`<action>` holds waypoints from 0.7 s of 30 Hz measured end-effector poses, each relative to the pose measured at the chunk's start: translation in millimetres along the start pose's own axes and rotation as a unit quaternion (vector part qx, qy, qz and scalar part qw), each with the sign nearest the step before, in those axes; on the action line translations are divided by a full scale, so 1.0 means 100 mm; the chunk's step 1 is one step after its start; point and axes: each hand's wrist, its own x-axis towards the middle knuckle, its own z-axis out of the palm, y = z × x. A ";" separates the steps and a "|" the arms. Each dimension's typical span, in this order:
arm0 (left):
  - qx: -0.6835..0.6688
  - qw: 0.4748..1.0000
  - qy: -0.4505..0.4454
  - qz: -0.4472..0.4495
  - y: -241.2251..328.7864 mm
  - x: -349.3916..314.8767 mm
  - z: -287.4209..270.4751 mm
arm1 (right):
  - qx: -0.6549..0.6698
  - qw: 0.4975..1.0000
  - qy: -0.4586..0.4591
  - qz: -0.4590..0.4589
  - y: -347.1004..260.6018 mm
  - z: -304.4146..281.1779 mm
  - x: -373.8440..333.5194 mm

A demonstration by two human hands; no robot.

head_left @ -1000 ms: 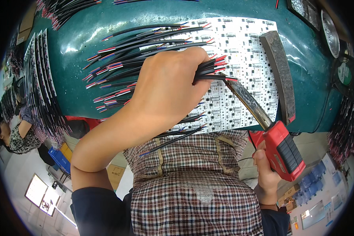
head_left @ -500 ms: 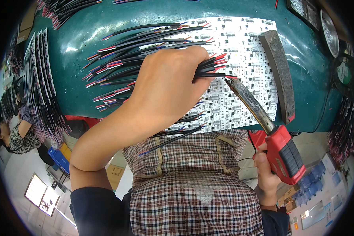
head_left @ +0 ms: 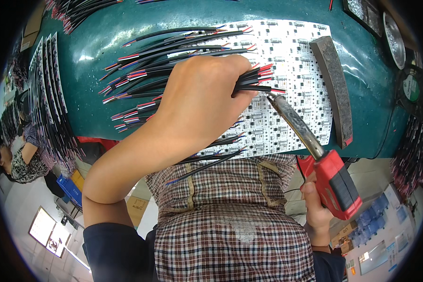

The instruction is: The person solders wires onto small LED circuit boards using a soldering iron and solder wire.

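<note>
My left hand (head_left: pixel 204 96) is closed round a bunch of black cables (head_left: pixel 254 80) with red and white wire ends pointing right. One cable stands out lower than the rest. My right hand (head_left: pixel 317 209) grips a red and black soldering iron (head_left: pixel 338 185) by its handle. The iron's tip is close beside the lowest cable's wire ends, over the white circuit board panel (head_left: pixel 310 66); whether they touch I cannot tell. Several black cables (head_left: pixel 148 73) lie across the panel's left side, partly hidden under my left hand and forearm.
A long dark grey bar (head_left: pixel 331 91) lies along the panel's right edge on the green table (head_left: pixel 96 94). A metal bowl (head_left: pixel 394 40) and a small fan (head_left: pixel 411 89) stand at the right. More board strips with wires (head_left: pixel 49 98) hang at the left, near another person (head_left: pixel 26 160).
The soldering iron has shifted slightly left, its tip now a little nearer my left hand. The held cables have moved very slightly right.
</note>
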 end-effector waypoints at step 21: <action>0.069 0.995 0.065 0.020 0.03 -0.04 -0.14 | 0.117 0.990 0.058 -0.051 -0.08 0.14 0.06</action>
